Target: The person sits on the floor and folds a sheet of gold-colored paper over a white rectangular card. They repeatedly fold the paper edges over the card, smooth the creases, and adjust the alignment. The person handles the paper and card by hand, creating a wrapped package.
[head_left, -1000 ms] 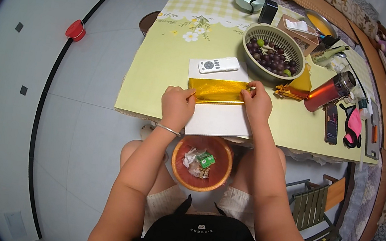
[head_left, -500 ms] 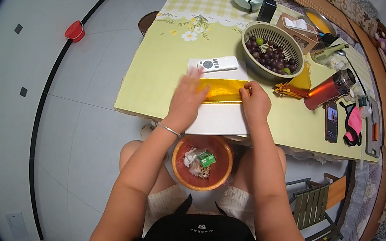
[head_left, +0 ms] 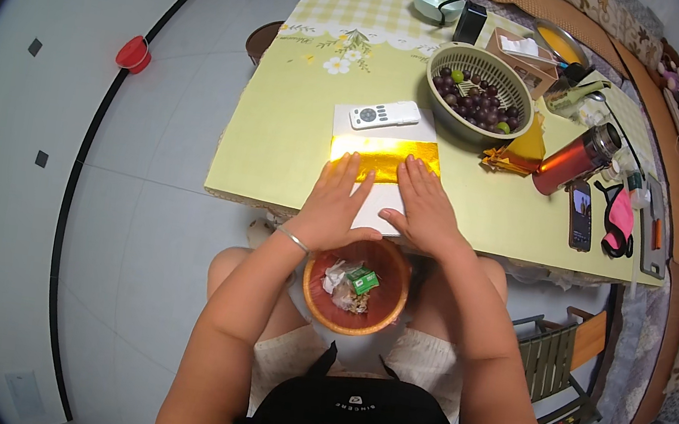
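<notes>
A strip of shiny gold foil paper (head_left: 385,151) lies across a white board or sheet (head_left: 377,222) at the table's near edge. My left hand (head_left: 338,199) rests flat on the left part of the foil, fingers stretched forward and thumb spread. On its right part lies my right hand (head_left: 425,202), likewise flat with the fingers out. Both palms cover some of the foil's near edge and the white surface. Just beyond the foil, a white remote control (head_left: 384,115) lies on the same white surface.
A colander of grapes (head_left: 479,93) stands beyond my right hand, with folded gold paper (head_left: 526,147) beside it. Further right are a red thermos (head_left: 577,159), a phone (head_left: 581,216) and a pink eye mask (head_left: 619,218). A waste bin (head_left: 352,318) stands between my knees.
My right hand has let go of the foil's right edge and flattened onto it. My left hand, blurred before, now lies still on the foil, which looks flatter and more spread out.
</notes>
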